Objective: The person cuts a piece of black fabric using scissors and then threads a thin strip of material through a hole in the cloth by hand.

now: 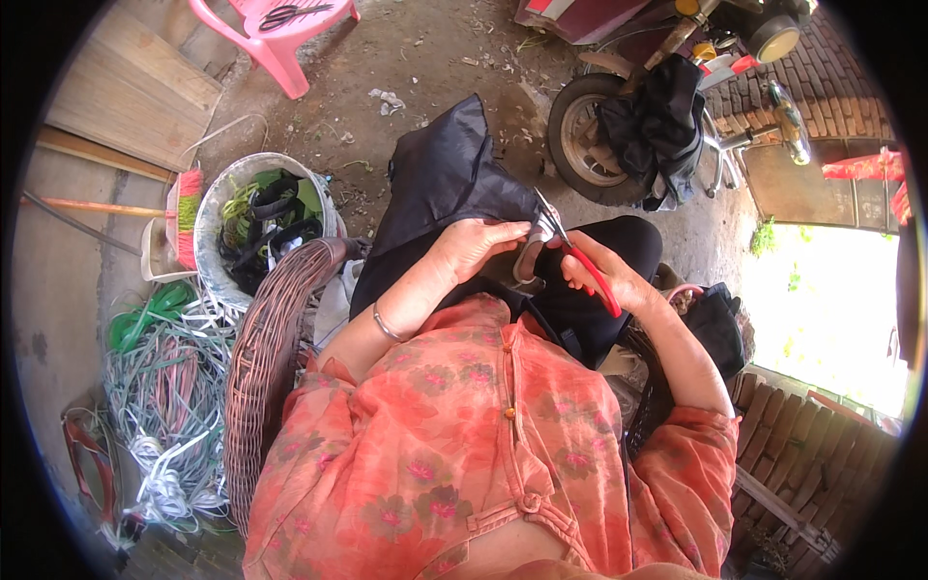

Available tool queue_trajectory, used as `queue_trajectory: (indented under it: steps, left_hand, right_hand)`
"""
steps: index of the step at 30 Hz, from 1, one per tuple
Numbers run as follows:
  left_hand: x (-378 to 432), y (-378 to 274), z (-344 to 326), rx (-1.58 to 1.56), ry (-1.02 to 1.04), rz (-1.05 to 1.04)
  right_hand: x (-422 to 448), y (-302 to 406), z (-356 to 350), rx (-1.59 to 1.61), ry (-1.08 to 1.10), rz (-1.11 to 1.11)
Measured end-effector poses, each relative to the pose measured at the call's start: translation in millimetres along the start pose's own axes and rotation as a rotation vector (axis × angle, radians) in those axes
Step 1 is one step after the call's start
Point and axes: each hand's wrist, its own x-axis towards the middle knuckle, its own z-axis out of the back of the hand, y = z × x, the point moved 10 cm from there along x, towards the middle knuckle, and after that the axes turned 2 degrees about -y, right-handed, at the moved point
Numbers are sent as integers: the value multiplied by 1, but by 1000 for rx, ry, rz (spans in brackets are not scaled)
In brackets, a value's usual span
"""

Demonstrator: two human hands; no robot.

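Note:
My right hand (605,267) grips a pair of scissors (596,279) with red handles, its metal blades pointing up and to the left. My left hand (475,250) pinches the lower right edge of a dark, shiny cloth (449,170) between thumb and fingers. The cloth is draped over my left knee. The blades are close to the cloth's right corner; whether they touch it I cannot tell. Below the blades shows a light-coloured shoe or sandal (531,257), partly hidden by my hands. My black trousers (631,243) cover the right knee.
Left stands a bucket (209,250) holding dark strips and leaves, beside a broom (188,217) and tangled plastic strapping (170,406). A wicker chair arm (272,348) curves around my left side. Ahead are a pink plastic chair (279,54) bearing scissors (293,14) and a wheeled vehicle (580,138).

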Motion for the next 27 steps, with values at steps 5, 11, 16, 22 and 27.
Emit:
queue_trajectory:
  steps: [5, 11, 16, 22, 27]
  left_hand:
    - [2, -1, -1, -54, 28, -18]
    - [3, 3, 3, -38, 9, -5]
    - [-3, 0, -6, -2, 58, 5]
    - [-4, -2, -4, 72, 14, -5]
    - [-2, 1, 1, 121, 0, -7]
  right_hand:
    - [1, 0, -3, -98, 25, 56]
    - [1, 7, -5, -198, 22, 137]
    - [0, 8, -2, -369, -33, 116]
    - [-1, 19, 0, -438, -80, 203]
    - [-2, 18, 5, -470, -116, 199]
